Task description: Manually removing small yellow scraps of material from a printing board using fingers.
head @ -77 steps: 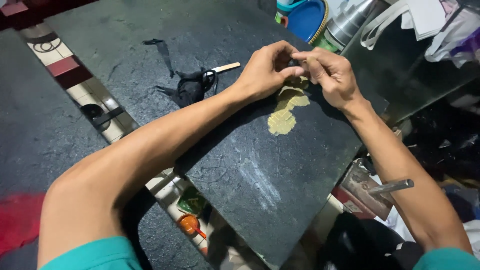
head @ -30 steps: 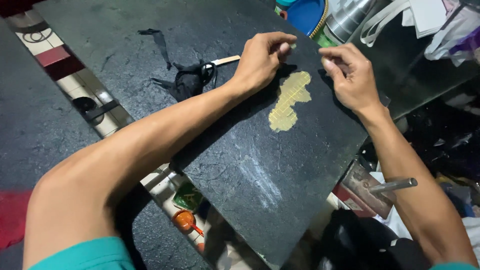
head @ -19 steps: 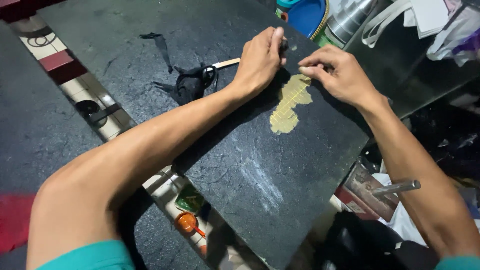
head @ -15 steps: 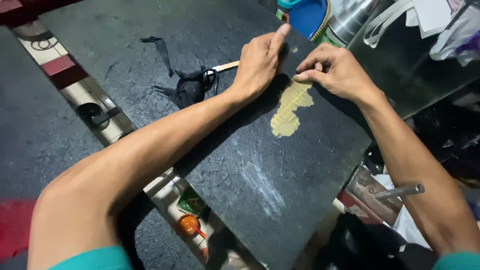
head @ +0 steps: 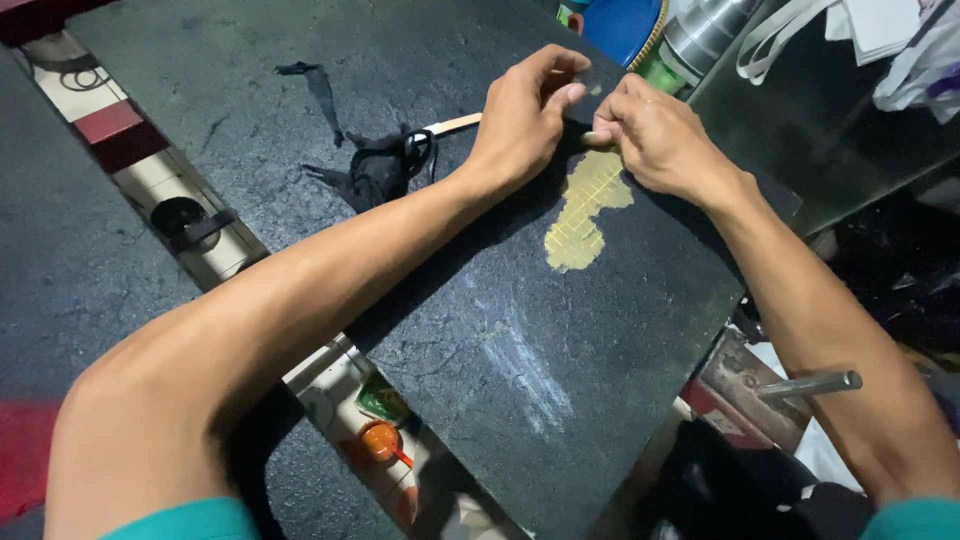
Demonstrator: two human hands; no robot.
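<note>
- Two hands at upper end of yellow ruled patch (head: pixel 588 208) on dark slab (head: pixel 520 350); left hand (head: pixel 525 115) and right hand (head: pixel 655 135) pinching closed on something too small to tell
- Marked so far: patch only; remainder of slab bare; black scraps (head: pixel 375 170) lying beside, untouched

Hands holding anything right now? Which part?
Cannot be told for sure. Both the left hand and right hand pinch at the top end of the yellow patch on the dark slab.

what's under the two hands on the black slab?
A yellowish patch on the black slab runs up beneath the right hand. Its upper end is covered by both hands; the left hand hides whatever the fingertips pinch.
</note>
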